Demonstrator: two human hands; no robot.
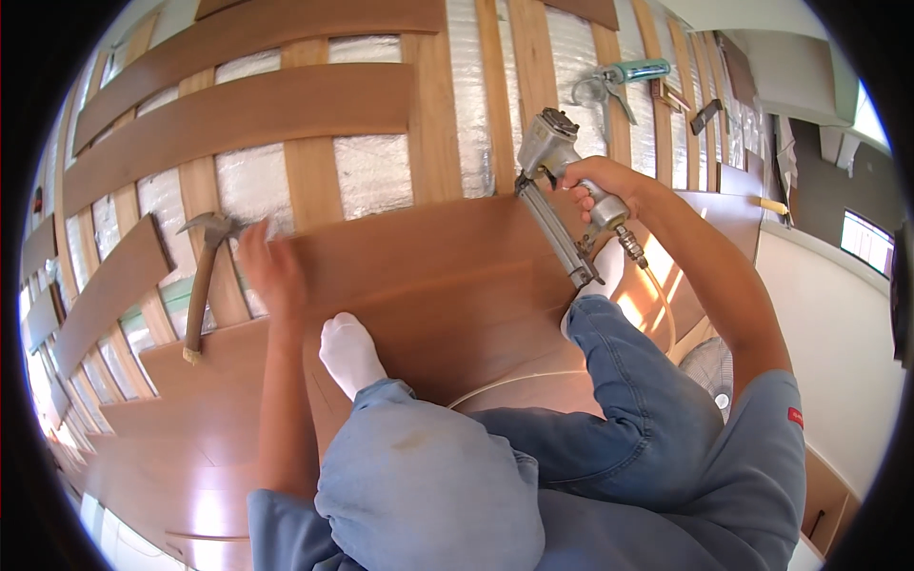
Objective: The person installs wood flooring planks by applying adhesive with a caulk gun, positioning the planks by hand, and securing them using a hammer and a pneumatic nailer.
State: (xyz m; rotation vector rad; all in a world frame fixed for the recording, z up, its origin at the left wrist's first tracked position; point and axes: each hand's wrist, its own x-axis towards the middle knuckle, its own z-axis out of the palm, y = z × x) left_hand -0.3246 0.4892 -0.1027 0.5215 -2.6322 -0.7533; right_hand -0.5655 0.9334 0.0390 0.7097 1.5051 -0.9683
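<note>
Right hand (595, 186) clamped on grey metal pneumatic nail gun (557, 195), nose at far edge of glossy brown wooden floorboard (447, 276); left hand (269, 266) flat, fingers apart, pressing same board beside wooden-handled claw hammer (202, 285)

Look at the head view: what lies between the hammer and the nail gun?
The left hand lies between the hammer and the nail gun, pressing the edge of the brown floorboard; past it that board runs on bare.

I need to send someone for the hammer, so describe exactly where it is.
Start at the laid brown floorboards; just past their left edge, beside the left hand, the hammer lies across the pale battens. It alone has a wooden handle and dark claw head.
</note>
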